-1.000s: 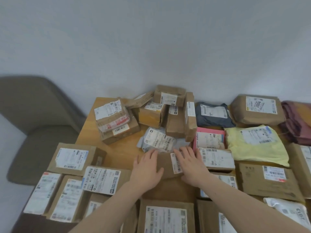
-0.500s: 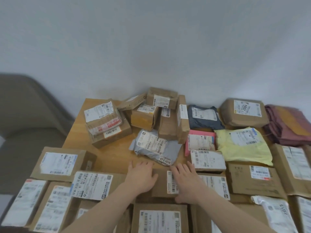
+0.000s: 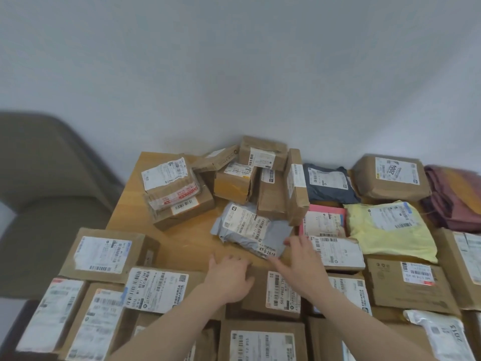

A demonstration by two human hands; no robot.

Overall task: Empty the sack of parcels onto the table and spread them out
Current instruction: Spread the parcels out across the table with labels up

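Note:
Many labelled parcels cover the wooden table (image 3: 130,204). A small brown box (image 3: 263,293) lies flat in the middle near me. My left hand (image 3: 229,277) lies on its left end, fingers curled over the far edge. Above the box's right end, my right hand (image 3: 299,264) is spread open, its fingertips at the near edge of a grey poly bag (image 3: 278,230). Behind that bag, several brown boxes (image 3: 263,157) are heaped against the wall. A folded maroon fabric sack (image 3: 453,201) lies at the far right.
Flat cardboard boxes line the near edge and the left side (image 3: 104,254). Right of centre lie a yellow bag (image 3: 390,233), a pink parcel (image 3: 325,212), a dark blue bag (image 3: 330,188) and a big brown parcel (image 3: 390,178). An olive chair (image 3: 39,178) stands left.
Both hands drew the small brown box toward me, off the grey bag. My right hand has since lifted from the box and reached forward to the grey bag.

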